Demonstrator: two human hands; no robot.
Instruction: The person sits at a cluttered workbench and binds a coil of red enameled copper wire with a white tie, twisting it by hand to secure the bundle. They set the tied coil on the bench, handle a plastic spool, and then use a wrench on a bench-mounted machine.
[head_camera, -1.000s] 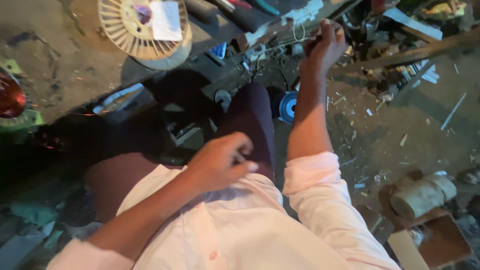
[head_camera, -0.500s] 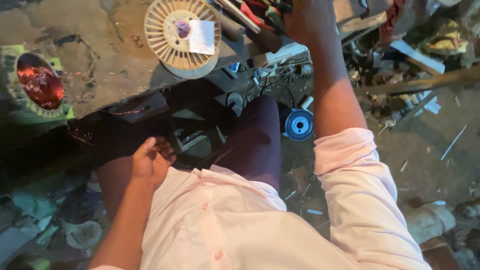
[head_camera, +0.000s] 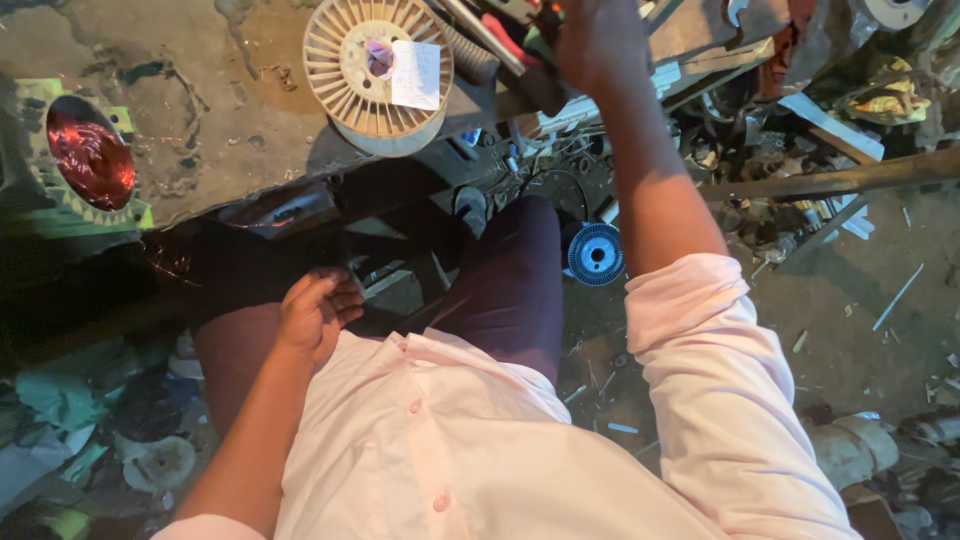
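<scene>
Reaching over a cluttered workbench

Copper winding (head_camera: 90, 165): red-glinting coil in a green-edged housing, far left of the cream spool (head_camera: 377, 72).
Left hand (head_camera: 315, 315): below the spool, resting on the dark-trousered thigh, fingers loosely curled, holding nothing.
Cream spool: ribbed plastic reel with a paper label, lying flat on the stained bench (head_camera: 200, 110).
Blue spool (head_camera: 596, 255): small, on the floor, lower right of the cream spool.
Right hand (head_camera: 600, 40): right of the spool, among tools; finger state cannot be told.
</scene>
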